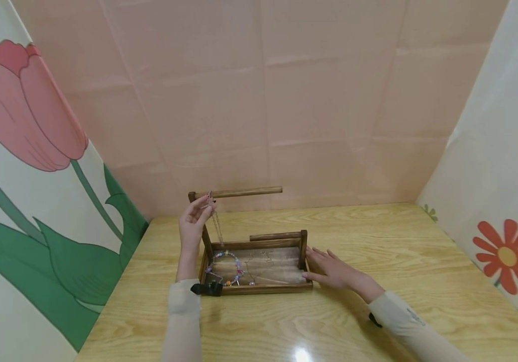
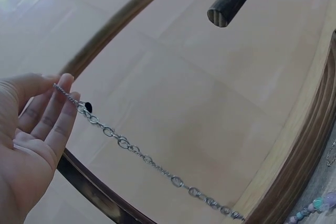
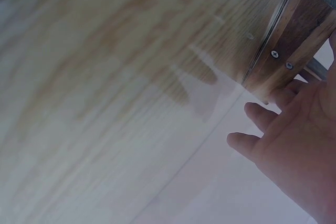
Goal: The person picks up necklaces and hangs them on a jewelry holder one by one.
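My left hand (image 1: 192, 226) is raised at the left end of the upper bar (image 1: 249, 191) of a wooden jewelry stand. Thumb and fingertips pinch one end of a silver chain (image 2: 123, 141) with a small black charm (image 2: 88, 107). From there the chain hangs down toward the stand's tray (image 1: 268, 289). Inside the tray lie a colourful beaded bracelet (image 1: 239, 265) and a thin necklace (image 1: 250, 274). My right hand (image 1: 336, 270) rests against the tray's right end, thumb at the rim and fingers spread; in the right wrist view, screws (image 3: 274, 54) show beside the fingers.
A shorter, lower bar (image 1: 274, 236) extends left from the stand's right post (image 1: 303, 249). The stand sits on a wood-grain table (image 1: 376, 241). Behind it rises a pink backdrop (image 1: 322, 110), with flower-printed panels on both sides.
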Demonstrator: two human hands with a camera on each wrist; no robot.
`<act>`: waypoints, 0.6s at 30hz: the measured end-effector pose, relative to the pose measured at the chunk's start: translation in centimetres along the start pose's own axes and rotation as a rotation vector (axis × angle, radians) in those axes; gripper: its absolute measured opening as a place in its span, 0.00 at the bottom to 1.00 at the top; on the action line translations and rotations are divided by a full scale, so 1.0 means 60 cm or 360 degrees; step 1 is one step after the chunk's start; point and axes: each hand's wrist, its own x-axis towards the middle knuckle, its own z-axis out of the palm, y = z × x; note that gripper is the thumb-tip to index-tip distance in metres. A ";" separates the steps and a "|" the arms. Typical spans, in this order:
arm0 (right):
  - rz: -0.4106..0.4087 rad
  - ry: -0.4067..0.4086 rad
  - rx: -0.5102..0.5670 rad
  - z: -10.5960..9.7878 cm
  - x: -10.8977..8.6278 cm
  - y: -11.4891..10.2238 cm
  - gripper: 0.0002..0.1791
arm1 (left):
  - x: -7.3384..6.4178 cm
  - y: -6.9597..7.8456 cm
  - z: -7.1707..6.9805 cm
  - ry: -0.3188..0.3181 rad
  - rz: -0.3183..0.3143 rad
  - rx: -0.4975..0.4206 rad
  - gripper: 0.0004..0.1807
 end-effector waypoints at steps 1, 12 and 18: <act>-0.0001 0.0001 0.0001 0.000 0.000 -0.001 0.44 | -0.001 -0.001 0.000 0.0003 -0.0001 -0.0007 0.19; -0.0002 0.0005 -0.0012 0.000 -0.001 -0.002 0.44 | -0.007 -0.008 -0.006 0.0017 -0.0016 -0.0049 0.18; -0.0003 0.0003 -0.0004 -0.001 -0.001 -0.002 0.44 | -0.011 -0.010 -0.007 0.0029 0.0003 -0.0007 0.18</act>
